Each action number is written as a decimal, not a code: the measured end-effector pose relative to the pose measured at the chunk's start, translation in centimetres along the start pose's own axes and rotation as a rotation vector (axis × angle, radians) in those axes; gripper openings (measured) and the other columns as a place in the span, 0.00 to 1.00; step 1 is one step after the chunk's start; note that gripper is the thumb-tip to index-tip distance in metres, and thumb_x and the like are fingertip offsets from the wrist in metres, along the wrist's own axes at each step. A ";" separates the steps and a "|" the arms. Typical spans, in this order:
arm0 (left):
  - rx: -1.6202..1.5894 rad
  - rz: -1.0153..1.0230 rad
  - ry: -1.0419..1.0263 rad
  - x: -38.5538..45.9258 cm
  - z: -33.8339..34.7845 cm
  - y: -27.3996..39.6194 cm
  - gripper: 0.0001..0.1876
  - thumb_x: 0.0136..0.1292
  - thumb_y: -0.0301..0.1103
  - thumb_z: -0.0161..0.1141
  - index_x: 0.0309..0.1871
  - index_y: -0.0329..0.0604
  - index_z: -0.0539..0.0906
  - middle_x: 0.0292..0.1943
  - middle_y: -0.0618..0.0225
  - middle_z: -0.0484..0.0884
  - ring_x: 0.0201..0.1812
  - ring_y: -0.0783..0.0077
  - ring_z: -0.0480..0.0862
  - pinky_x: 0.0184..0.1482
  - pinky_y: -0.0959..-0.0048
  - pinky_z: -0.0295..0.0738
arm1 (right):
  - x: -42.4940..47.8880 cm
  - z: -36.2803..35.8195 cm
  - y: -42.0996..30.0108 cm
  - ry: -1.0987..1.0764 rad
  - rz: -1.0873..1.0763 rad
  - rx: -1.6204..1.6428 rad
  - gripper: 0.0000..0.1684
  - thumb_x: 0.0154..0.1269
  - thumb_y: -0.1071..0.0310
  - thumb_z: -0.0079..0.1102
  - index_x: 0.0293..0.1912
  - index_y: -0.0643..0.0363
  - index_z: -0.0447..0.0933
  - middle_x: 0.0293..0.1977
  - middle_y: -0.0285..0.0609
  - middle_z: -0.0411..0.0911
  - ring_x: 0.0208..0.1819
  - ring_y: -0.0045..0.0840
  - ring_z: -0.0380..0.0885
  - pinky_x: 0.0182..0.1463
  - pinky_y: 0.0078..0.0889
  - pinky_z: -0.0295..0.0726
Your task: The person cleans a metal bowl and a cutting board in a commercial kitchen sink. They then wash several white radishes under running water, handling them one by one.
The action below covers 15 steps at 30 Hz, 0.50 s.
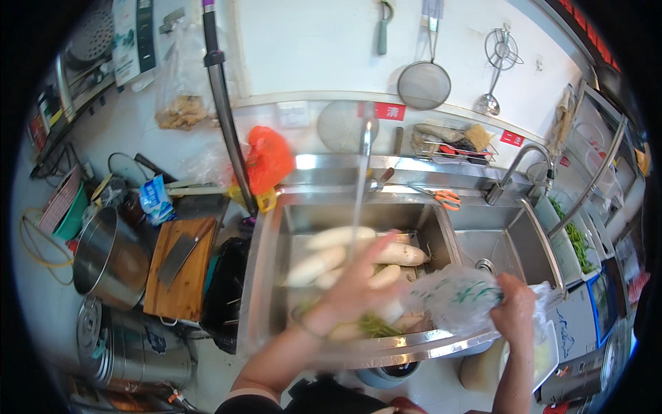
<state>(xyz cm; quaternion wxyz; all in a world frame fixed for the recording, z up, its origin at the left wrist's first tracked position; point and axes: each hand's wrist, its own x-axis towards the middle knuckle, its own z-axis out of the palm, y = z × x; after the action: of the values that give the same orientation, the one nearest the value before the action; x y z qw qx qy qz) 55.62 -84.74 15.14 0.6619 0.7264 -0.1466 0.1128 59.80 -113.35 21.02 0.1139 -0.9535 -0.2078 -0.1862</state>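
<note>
My left hand, blurred, hovers over the left sink basin with its fingers apart and nothing visible in them. Beneath it lie several white daikon radishes, some with green stem stubs. My right hand grips a crumpled clear plastic bag with green print, above the sink's front edge near the divider. A stream of water falls from the faucet onto the radishes. Part of the pile is hidden behind my left hand and forearm.
Orange-handled scissors lie behind the right basin. At left, a cleaver rests on a wooden cutting board, beside a black-lined bin and a steel pot. A dark pole stands at the sink's left corner.
</note>
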 end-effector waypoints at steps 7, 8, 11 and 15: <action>-0.284 -0.055 0.066 -4.4 6.5 -0.3 0.46 0.45 0.29 0.70 0.68 0.39 0.56 0.62 0.59 0.65 0.63 0.67 0.65 0.65 0.69 0.59 | 0.6 4.9 -10.3 -0.203 0.054 1.513 0.17 0.41 0.81 0.59 0.37 0.64 0.75 0.30 0.34 0.77 0.33 0.15 0.75 0.38 0.18 0.74; -0.284 -0.096 0.151 -4.8 6.0 -0.5 0.45 0.44 0.27 0.70 0.67 0.38 0.57 0.60 0.59 0.66 0.62 0.68 0.67 0.64 0.69 0.61 | 0.5 5.5 -11.0 -0.239 0.035 1.493 0.16 0.43 0.80 0.60 0.38 0.62 0.74 0.31 0.33 0.76 0.34 0.15 0.74 0.41 0.18 0.73; -0.220 -0.068 0.325 -6.1 2.6 0.2 0.41 0.45 0.23 0.67 0.65 0.37 0.60 0.56 0.61 0.70 0.58 0.69 0.71 0.61 0.71 0.65 | 0.8 6.8 -11.9 -0.355 -0.161 1.317 0.31 0.44 0.80 0.62 0.52 0.63 0.68 0.46 0.41 0.73 0.49 0.24 0.72 0.54 0.26 0.70; -0.231 -0.112 0.697 -7.0 -3.4 -1.2 0.31 0.51 0.22 0.59 0.61 0.35 0.65 0.50 0.61 0.75 0.51 0.68 0.77 0.54 0.71 0.73 | 1.2 6.3 -15.2 -0.416 -0.376 1.180 0.51 0.45 0.68 0.72 0.67 0.59 0.55 0.64 0.51 0.58 0.64 0.38 0.60 0.65 0.39 0.60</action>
<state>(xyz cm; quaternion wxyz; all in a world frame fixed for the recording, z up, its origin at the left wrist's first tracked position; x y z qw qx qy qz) 49.64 -80.80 11.83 0.7549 0.5718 0.1155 0.2997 56.10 -97.58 17.89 0.5410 -0.6946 -0.4558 0.1308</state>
